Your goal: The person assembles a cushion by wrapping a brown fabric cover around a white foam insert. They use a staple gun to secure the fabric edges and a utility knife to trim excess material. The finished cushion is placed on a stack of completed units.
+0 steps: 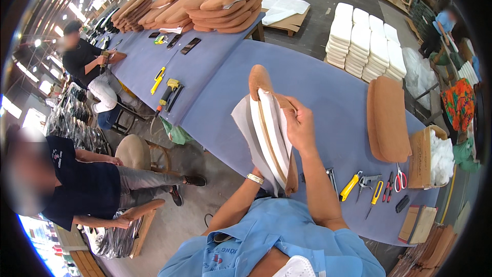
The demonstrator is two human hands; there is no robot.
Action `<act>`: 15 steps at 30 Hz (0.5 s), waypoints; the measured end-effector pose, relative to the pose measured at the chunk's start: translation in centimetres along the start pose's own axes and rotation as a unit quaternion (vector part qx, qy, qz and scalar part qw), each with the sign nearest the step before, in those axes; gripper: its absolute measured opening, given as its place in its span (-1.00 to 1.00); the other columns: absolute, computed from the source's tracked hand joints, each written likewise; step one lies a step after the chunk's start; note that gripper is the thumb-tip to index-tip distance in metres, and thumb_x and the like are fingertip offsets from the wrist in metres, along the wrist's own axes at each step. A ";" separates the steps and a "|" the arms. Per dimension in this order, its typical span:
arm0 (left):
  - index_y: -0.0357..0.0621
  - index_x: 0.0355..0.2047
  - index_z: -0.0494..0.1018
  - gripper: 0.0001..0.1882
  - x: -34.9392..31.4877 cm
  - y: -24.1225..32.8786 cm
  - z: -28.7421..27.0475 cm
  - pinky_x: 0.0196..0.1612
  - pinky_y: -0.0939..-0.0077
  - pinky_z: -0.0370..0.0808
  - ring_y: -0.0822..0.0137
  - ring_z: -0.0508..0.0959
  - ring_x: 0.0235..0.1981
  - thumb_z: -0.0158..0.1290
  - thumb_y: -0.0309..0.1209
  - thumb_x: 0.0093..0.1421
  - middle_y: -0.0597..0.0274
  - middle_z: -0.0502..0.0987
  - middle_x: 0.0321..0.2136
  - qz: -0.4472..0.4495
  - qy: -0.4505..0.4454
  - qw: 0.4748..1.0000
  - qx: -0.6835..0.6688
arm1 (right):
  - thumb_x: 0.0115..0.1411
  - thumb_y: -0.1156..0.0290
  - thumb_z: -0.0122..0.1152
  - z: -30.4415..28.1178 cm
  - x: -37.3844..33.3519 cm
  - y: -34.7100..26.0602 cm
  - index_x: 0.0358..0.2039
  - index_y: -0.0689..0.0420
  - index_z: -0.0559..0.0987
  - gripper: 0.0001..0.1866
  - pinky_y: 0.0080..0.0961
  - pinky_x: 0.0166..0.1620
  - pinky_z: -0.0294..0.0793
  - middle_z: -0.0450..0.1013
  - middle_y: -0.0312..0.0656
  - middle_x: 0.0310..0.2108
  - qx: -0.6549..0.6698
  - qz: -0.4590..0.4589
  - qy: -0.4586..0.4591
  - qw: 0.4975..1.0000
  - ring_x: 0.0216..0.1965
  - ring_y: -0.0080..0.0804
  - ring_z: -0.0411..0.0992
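Observation:
In front of my body, above the blue table, a brown seat cushion [262, 78] stands on its edge. Its cover gapes along the side: white padding [262, 141] shows inside, and a grey fabric flap [243, 125] hangs to the left. My right hand [301, 127] is closed on the brown cover at the upper right, thumb on the near side. Low on the left, my left hand [257, 173] holds the cushion from behind the grey flap; its fingers are mostly hidden.
Right of me lie a yellow cutter [350, 188], pliers [389, 187], red-handled scissors [401, 178] and brown cushions [388, 120]. A staple gun [170, 92] lies left on the blue table [307, 79]. Brown cushions [225, 7] are piled farther back. Two people [72, 174] are at left.

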State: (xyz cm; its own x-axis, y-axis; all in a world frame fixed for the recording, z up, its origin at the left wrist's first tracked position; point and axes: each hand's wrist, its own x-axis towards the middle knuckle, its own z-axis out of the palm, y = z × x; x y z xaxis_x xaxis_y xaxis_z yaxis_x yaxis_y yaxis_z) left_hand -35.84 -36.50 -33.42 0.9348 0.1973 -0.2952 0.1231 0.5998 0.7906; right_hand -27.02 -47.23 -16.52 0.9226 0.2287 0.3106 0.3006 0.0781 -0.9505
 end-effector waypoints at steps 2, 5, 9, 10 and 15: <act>-0.22 0.46 0.12 -0.34 0.7 3.7 0.6 0.42 0.12 0.31 0.15 0.39 0.34 -0.13 -0.06 0.53 0.02 0.37 0.34 0.061 0.015 0.996 0.067 | 0.40 0.51 0.11 -0.6 0.0 0.1 0.03 0.23 0.62 -0.74 -0.52 -0.02 0.49 0.66 -0.14 -0.21 -0.008 -0.013 -0.025 1.000 -0.16 -0.53 0.55; -0.14 0.49 0.08 -0.39 4.2 9.7 1.1 0.30 0.35 0.45 0.25 0.44 0.30 -0.19 -0.14 0.56 0.11 0.36 0.36 0.238 0.020 0.963 0.127 | 0.37 0.56 0.09 -1.5 -0.1 0.3 0.04 0.22 0.62 -0.72 -0.54 -0.02 0.49 0.66 -0.16 -0.21 -0.001 -0.021 -0.084 0.996 -0.16 -0.54 0.55; -0.27 0.34 0.34 -0.40 5.1 18.7 4.5 0.40 0.24 0.26 0.08 0.40 0.34 -0.31 -0.06 0.58 -0.01 0.49 0.22 0.364 -0.055 0.902 0.223 | 0.33 0.61 0.07 -2.4 -0.7 -0.1 0.06 0.25 0.61 -0.68 -0.56 0.00 0.49 0.66 -0.18 -0.19 0.004 -0.026 -0.158 0.987 -0.14 -0.56 0.55; -0.24 0.30 0.42 -0.39 5.2 19.8 4.7 0.37 0.26 0.31 0.07 0.41 0.33 -0.36 -0.04 0.58 -0.01 0.55 0.17 0.367 -0.070 0.891 0.256 | 0.32 0.62 0.06 -2.6 -0.7 -0.2 0.06 0.25 0.61 -0.67 -0.56 0.00 0.49 0.66 -0.19 -0.18 0.006 -0.030 -0.175 0.984 -0.14 -0.56 0.55; -0.28 -0.12 0.65 -0.33 4.6 21.7 6.3 0.42 0.07 0.17 0.00 0.52 0.23 -0.39 -0.06 0.58 0.01 0.69 -0.12 0.438 -0.111 0.809 0.375 | 0.32 0.57 0.17 -3.2 -0.2 -1.8 0.06 0.24 0.63 -0.69 -0.53 0.01 0.52 0.65 -0.17 -0.15 0.065 0.002 -0.163 0.984 -0.12 -0.55 0.56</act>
State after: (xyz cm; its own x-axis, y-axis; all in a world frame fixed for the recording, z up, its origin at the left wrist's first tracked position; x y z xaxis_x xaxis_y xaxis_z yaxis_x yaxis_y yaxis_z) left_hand -26.80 -27.42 -14.23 0.7998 0.0974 0.5923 -0.5294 -0.3505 0.7726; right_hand -27.00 -50.51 -14.91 0.7902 0.5276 0.3120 0.2446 0.1952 -0.9498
